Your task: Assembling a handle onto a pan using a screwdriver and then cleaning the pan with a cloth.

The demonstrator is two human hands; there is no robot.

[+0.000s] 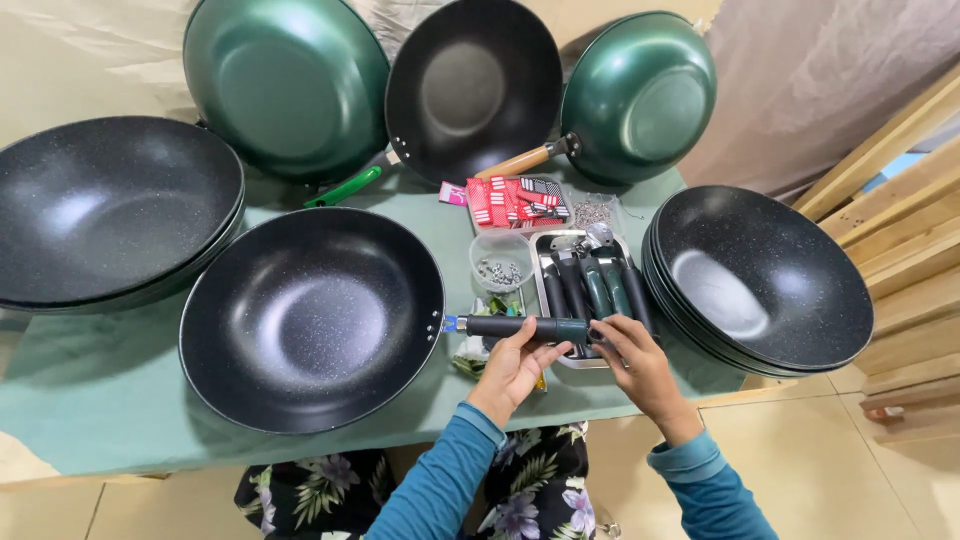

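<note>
Here both my hands, left (512, 365) and right (640, 362), grip the dark handle (525, 327), lining it against the wok (312, 318) near the desk's (90, 390) front edge

Three propped woks (472, 85); two wok stacks (765, 275); one single wok (312, 318); one tray (545, 300); two hands (515, 368).

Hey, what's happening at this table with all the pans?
A person holds a dark handle against the rim of a black wok, left hand gripping it, right hand at its end. More handles lie in a metal tray beside it. Stacked black woks and green woks sit around.
</note>
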